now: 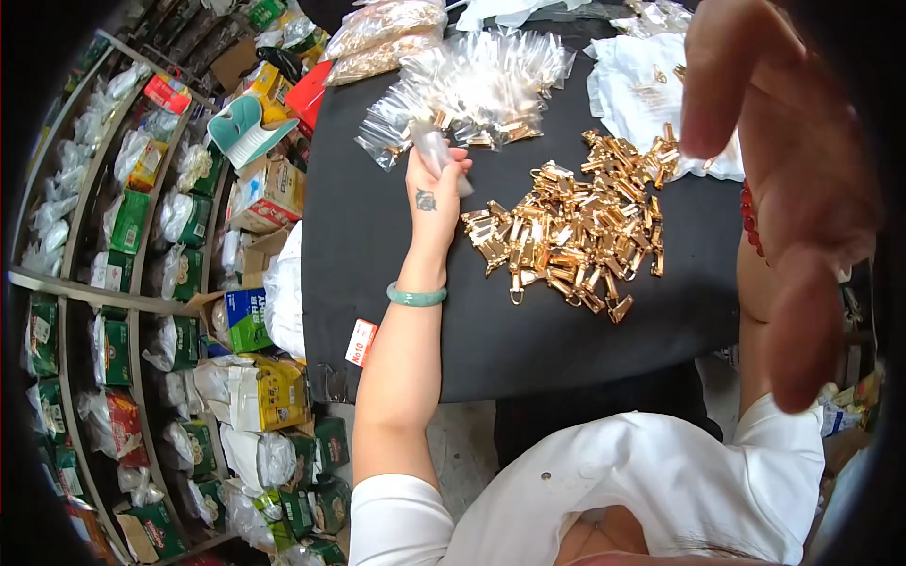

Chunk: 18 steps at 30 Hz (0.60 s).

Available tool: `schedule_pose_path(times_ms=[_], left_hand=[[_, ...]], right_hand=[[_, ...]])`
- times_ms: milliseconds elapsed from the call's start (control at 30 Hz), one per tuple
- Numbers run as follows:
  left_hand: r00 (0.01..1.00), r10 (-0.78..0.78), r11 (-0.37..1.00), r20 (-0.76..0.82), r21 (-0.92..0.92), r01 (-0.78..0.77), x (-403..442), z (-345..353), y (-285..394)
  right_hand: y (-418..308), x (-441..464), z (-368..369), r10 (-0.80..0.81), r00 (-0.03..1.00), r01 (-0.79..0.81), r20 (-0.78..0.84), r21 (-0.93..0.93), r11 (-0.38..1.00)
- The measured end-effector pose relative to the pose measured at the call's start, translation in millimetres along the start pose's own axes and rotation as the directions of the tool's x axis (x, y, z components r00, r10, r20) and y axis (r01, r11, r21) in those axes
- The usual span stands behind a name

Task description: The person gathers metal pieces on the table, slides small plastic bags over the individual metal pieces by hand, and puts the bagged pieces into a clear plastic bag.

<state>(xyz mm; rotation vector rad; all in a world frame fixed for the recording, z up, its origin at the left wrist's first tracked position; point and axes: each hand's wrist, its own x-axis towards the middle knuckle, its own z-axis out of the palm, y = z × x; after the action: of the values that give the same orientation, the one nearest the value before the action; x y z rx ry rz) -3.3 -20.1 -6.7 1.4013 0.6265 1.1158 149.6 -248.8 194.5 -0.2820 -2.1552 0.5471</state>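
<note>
My left hand (436,189) is closed around a clear plastic bag (431,143) at the near edge of the bag pile; whether the bag has anything in it cannot be made out. Just right of that hand lies a heap of small gold metal clasps (557,236), some with rings. Large and close to the camera, my right hand (802,160) is raised with thumb and fingers apart, holding nothing visible. It hides part of the table's right side. Beyond my left hand are several small clear bags (481,80), with gold pieces inside some.
Bulging bags of gold pieces (387,42) sit at the table's back left. A white plastic sheet (637,90) with a few gold pieces lies at the back right. Shelves (90,288) packed with boxes and bags stand left of the black table (377,274). A red-and-white label (360,342) is by my left forearm.
</note>
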Motion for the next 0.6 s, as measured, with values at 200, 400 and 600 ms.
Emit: schedule_pose_path(times_ms=[200, 400, 600], left_hand=[[0.999, -0.035, 0.999, 0.0, -0.012, 0.035, -3.3, -2.4, -2.9], [1.0, -0.025, 0.999, 0.016, -0.026, 0.025, 2.7, -2.4, -3.8], [0.999, -0.033, 0.999, 0.009, -0.015, 0.034, -2.8, -4.0, -4.1]], right_hand=[[-16.7, -5.4, -4.2, -0.041, 0.991, 0.021, -0.13, -0.152, 0.988], [-25.5, -8.7, -10.7, -0.089, 0.966, 0.012, -0.241, -0.306, 0.952], [-19.3, 1.0, -8.5, -0.131, 0.936, -0.011, -0.327, -0.4, 0.917]])
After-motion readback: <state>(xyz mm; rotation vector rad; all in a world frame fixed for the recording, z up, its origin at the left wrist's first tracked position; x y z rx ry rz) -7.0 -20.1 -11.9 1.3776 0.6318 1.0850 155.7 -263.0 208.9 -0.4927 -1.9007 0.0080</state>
